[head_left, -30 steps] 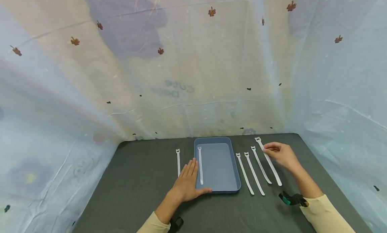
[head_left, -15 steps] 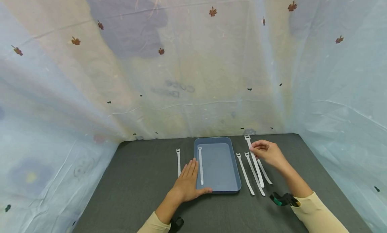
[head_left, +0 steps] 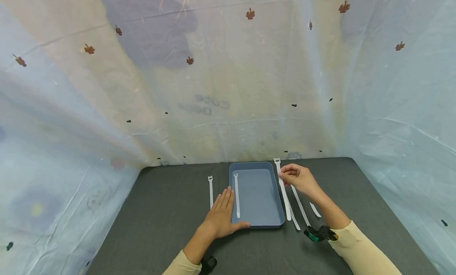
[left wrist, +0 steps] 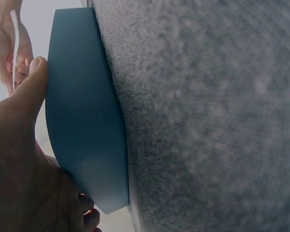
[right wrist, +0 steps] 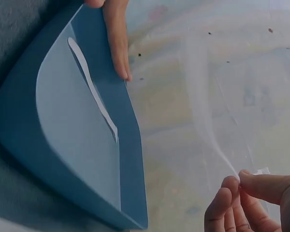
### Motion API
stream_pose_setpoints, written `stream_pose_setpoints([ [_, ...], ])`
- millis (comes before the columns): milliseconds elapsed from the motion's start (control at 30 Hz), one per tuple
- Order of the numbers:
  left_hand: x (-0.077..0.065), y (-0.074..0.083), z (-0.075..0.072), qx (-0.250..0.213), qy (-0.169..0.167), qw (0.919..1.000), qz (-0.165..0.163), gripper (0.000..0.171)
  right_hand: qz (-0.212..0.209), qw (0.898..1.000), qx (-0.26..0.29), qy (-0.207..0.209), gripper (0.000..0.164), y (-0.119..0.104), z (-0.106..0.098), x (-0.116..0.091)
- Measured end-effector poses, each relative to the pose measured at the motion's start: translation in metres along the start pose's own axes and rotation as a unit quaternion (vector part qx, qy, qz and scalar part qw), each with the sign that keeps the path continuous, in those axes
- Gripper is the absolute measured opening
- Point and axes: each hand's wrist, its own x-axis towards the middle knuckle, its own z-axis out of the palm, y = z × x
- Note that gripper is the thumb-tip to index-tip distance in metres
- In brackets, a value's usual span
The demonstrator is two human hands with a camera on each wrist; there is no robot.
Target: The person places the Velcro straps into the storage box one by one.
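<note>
A blue-grey rectangular tray [head_left: 257, 199] stands on the dark table. Inside it, along the left side, lies one white cable strap [head_left: 236, 197] with a slotted head. My left hand [head_left: 219, 217] rests on the tray's near left corner, fingers straight along the left wall and thumb along the near rim. My right hand [head_left: 301, 183] pinches another white cable strap [head_left: 285, 197] below its head, between thumb and fingers. That strap hangs raised beside the tray's right wall; in the right wrist view the held strap [right wrist: 217, 145] is blurred.
Right of the tray several white straps [head_left: 300, 205] lie on the table, partly hidden by the right hand and forearm. One more strap [head_left: 210, 190] lies left of the tray, its lower end behind the left hand. A patterned sheet [head_left: 228, 88] surrounds the table.
My right hand has moved left with the pinched strap, from above the rightmost straps to beside the tray's right wall. The left hand and the tray stay where they were.
</note>
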Motion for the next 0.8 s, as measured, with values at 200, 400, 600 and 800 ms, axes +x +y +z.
stream_pose_setpoints([
  [200, 0.0, 0.001, 0.0, 0.0, 0.004, 1.0, -0.001, 0.12, -0.003, 1.0, 0.019, -0.014, 0.033, -0.001, 0.017, 0.008],
  [400, 0.0, 0.002, -0.002, 0.008, 0.0, 1.0, -0.006, 0.121, 0.022, 0.998, 0.046, -0.035, 0.028, -0.007, 0.033, 0.012],
  [600, 0.002, 0.001, 0.001, 0.0, 0.001, 1.0, -0.008, 0.122, 0.004, 0.997, 0.063, -0.039, 0.028, -0.001, 0.05, 0.022],
  [800, 0.002, 0.0, 0.002, 0.008, -0.002, 0.9999, -0.009, 0.122, 0.012, 0.996, 0.08, -0.039, 0.028, 0.013, 0.065, 0.036],
])
